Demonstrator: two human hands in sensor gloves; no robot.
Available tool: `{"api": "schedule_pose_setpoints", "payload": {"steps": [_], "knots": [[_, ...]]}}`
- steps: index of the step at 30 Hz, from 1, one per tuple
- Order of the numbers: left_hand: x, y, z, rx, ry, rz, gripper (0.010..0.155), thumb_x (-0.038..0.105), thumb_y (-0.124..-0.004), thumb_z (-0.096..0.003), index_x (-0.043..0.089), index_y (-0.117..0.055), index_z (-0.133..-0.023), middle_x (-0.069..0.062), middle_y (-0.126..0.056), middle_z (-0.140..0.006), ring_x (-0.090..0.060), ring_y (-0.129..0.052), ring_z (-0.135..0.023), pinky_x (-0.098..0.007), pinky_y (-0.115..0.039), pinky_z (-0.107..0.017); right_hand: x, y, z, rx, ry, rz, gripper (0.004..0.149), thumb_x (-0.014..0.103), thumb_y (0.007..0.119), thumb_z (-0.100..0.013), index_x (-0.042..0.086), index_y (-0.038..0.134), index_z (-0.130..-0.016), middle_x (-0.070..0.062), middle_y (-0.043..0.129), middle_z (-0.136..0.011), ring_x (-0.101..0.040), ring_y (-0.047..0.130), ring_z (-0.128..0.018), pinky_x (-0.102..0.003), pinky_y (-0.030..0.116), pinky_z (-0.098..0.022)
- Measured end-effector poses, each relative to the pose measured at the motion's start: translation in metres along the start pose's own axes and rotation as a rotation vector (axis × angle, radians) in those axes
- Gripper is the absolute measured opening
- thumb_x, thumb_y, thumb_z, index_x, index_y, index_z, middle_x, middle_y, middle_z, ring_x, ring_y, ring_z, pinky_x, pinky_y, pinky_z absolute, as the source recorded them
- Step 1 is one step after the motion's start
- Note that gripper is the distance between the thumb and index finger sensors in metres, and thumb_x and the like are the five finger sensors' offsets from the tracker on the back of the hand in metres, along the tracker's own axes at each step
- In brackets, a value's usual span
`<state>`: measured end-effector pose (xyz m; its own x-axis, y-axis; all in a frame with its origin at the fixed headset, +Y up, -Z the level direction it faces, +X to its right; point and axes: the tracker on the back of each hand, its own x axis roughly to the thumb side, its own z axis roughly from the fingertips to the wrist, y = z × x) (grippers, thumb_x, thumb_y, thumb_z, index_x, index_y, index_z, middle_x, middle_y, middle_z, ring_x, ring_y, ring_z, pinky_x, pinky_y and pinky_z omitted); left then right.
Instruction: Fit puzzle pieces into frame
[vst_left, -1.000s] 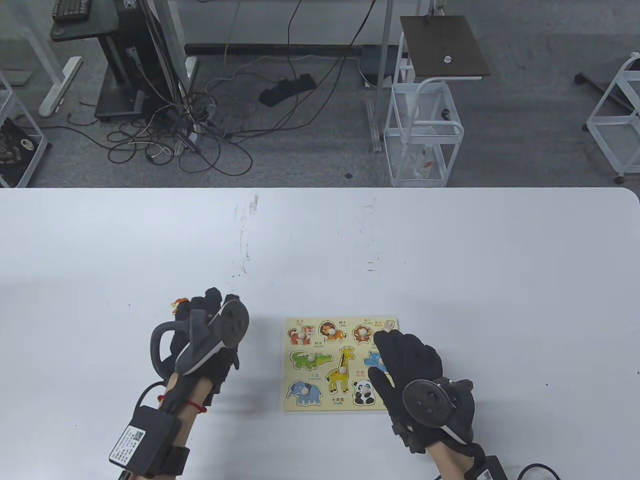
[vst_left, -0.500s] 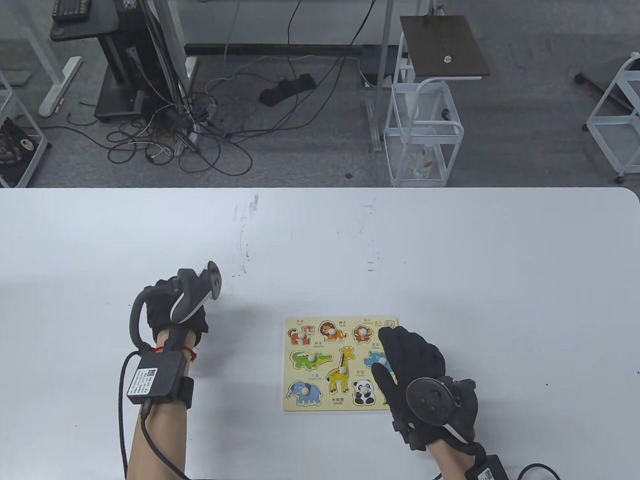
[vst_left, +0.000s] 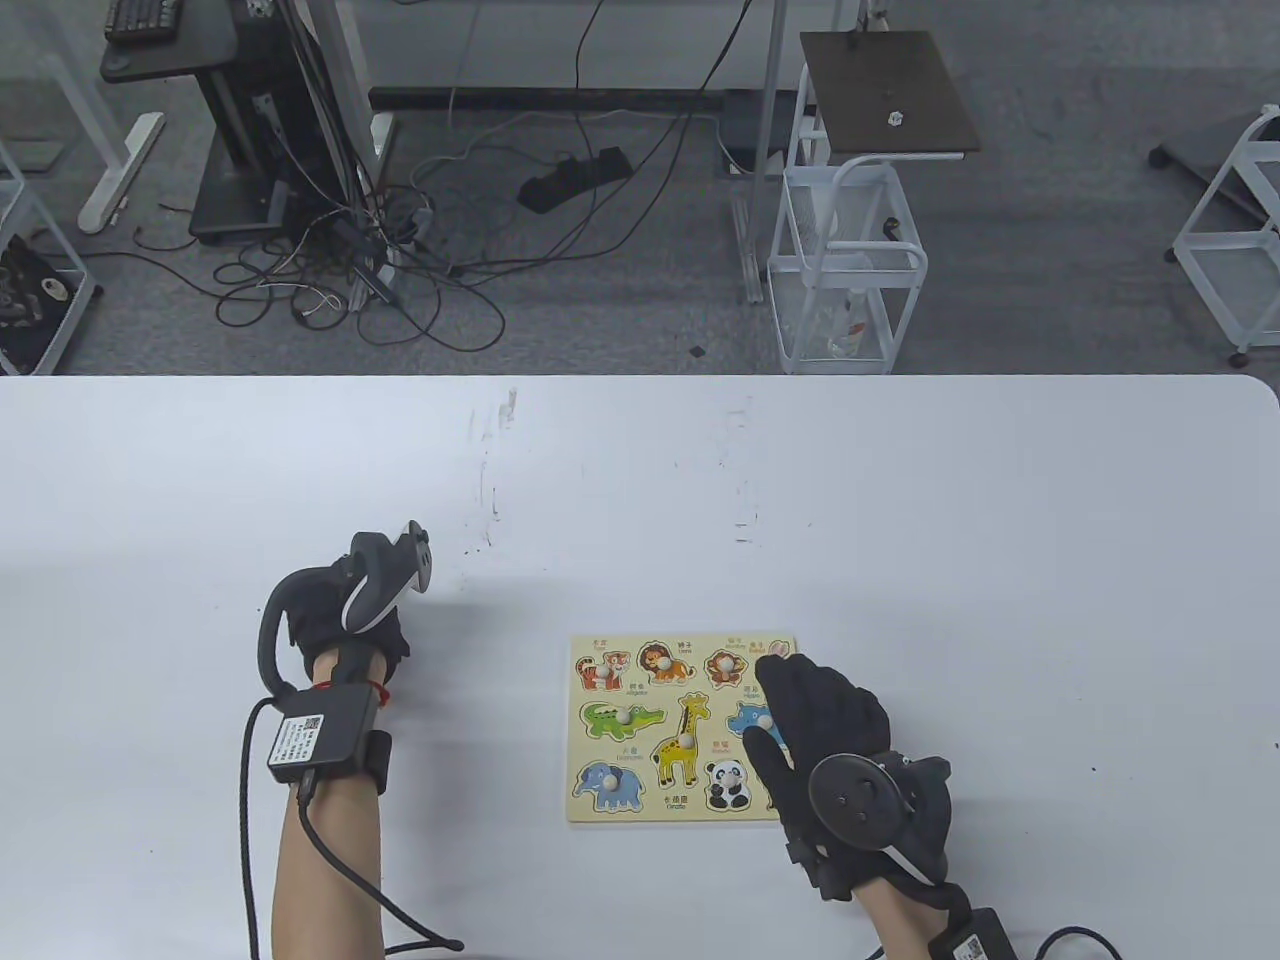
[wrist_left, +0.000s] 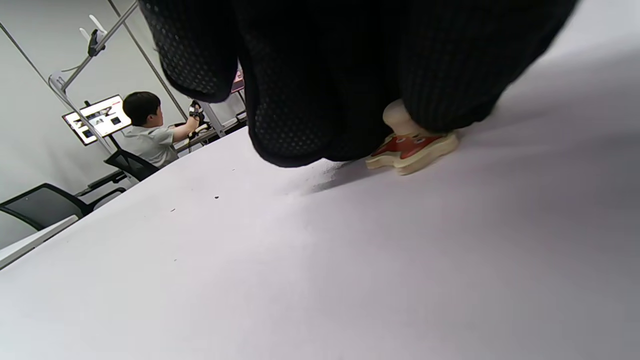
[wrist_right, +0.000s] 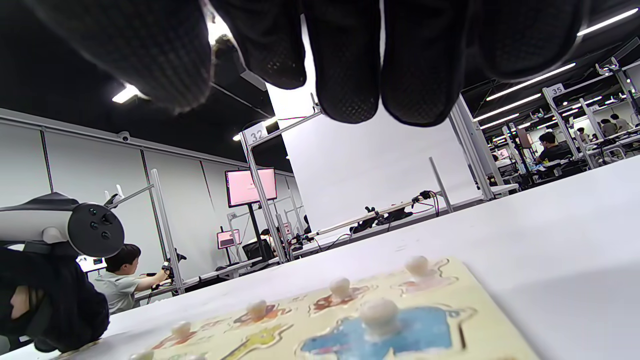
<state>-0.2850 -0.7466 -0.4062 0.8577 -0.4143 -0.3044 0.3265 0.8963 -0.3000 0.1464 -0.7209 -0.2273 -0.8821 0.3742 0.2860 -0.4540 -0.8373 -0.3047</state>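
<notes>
The yellow puzzle frame (vst_left: 655, 805) lies flat on the white table with several animal pieces seated in it. These include a giraffe (vst_left: 682, 740), an alligator (vst_left: 620, 716) and a blue hippo (vst_left: 748, 718). My right hand (vst_left: 820, 715) lies spread over the frame's right side, fingers straight; in the right wrist view the fingers (wrist_right: 350, 75) hang above the frame (wrist_right: 475, 295), holding nothing. My left hand (vst_left: 345, 615) is left of the frame, turned on its side. In the left wrist view its fingers (wrist_left: 440, 75) pinch the white knob of a red puzzle piece (wrist_left: 412, 148) on the table.
The white table (vst_left: 900, 520) stretches wide behind and right of the frame. A white wire cart (vst_left: 845, 265) and cables stand on the floor beyond the far edge. A cable (vst_left: 330, 860) trails from my left wrist across the table's front.
My left hand moved up and left, away from the frame, and turned on its side over the small red piece. My right hand stayed over the frame's right side.
</notes>
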Motion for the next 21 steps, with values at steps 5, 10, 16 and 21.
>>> {"api": "schedule_pose_setpoints", "payload": {"steps": [5,10,16,21], "knots": [[-0.001,-0.001,-0.002,0.015,-0.012,0.008,0.045,0.043,-0.090,-0.0393,0.033,-0.088,-0.083,0.003,-0.104,-0.078,-0.015,-0.109,-0.066,-0.045,-0.081,-0.067,0.000,0.001,0.000,0.002,0.005,-0.005,0.068,0.050,0.079,-0.040,0.022,0.065,-0.100,-0.013,0.074,-0.096,-0.049,0.083,-0.082,-0.070,0.063,-0.058],[-0.008,0.011,0.011,0.077,-0.066,0.030,0.047,0.044,-0.090,-0.0386,0.034,-0.087,-0.084,0.003,-0.104,-0.079,-0.015,-0.109,-0.065,-0.045,-0.082,-0.066,0.003,0.005,0.001,0.017,-0.003,-0.009,0.068,0.051,0.079,-0.040,0.022,0.065,-0.100,-0.013,0.075,-0.096,-0.049,0.083,-0.081,-0.070,0.063,-0.057],[-0.014,0.067,0.068,0.240,-0.270,0.188,0.048,0.043,-0.094,-0.0375,0.033,-0.088,-0.084,0.002,-0.103,-0.080,-0.016,-0.109,-0.064,-0.045,-0.083,-0.065,0.007,0.011,0.002,0.065,-0.006,-0.067,0.067,0.050,0.079,-0.040,0.021,0.066,-0.099,-0.013,0.075,-0.096,-0.049,0.083,-0.082,-0.070,0.062,-0.058],[0.004,0.098,0.142,0.438,-0.497,0.235,0.048,0.042,-0.094,-0.0373,0.034,-0.088,-0.084,0.002,-0.103,-0.081,-0.016,-0.109,-0.064,-0.045,-0.083,-0.065,0.007,0.014,0.002,0.059,-0.006,-0.153,0.060,0.049,0.079,-0.040,0.020,0.077,-0.093,-0.011,0.080,-0.093,-0.048,0.087,-0.079,-0.071,0.064,-0.056]]}}
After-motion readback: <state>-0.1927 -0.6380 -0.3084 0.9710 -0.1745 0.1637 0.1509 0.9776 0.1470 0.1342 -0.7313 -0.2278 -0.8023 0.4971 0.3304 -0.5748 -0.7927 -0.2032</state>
